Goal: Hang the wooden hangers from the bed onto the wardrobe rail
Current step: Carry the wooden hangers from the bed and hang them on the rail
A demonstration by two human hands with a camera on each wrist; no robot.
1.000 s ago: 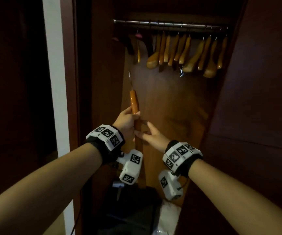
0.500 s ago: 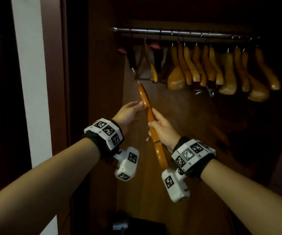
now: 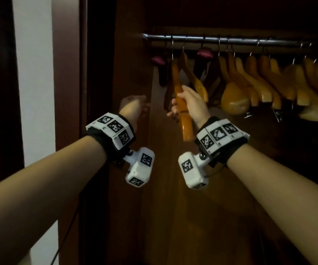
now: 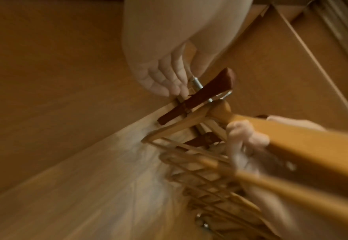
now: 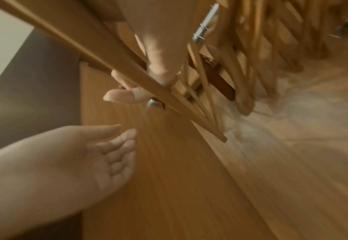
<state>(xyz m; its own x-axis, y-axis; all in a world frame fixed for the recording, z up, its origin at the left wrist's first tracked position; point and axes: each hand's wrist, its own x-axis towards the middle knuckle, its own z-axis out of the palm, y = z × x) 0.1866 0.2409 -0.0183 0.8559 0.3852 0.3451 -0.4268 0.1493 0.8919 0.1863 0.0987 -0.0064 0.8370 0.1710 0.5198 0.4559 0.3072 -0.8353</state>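
Observation:
In the head view my right hand (image 3: pixel 189 104) grips a wooden hanger (image 3: pixel 185 119) by its near arm and holds it up under the metal wardrobe rail (image 3: pixel 221 38). The hanger's wire hook (image 3: pixel 172 47) reaches up to the rail near its left end. My left hand (image 3: pixel 135 106) hovers to the left, apart from the hanger, and holds nothing. In the right wrist view the left hand (image 5: pixel 107 146) shows a bare palm with relaxed fingers. The left wrist view shows my right hand (image 4: pixel 244 134) curled round the hanger (image 4: pixel 304 142).
Several wooden hangers (image 3: pixel 253 83) hang in a row along the rail to the right. Two dark hangers with pink ends (image 3: pixel 204 52) hang near the held one. The wardrobe's side panel (image 3: pixel 131 54) stands close on the left, with a white wall strip (image 3: pixel 34 73) beyond it.
My right hand has lifted the hanger from chest height up to the rail. My left hand has let go of it and drawn off to the left.

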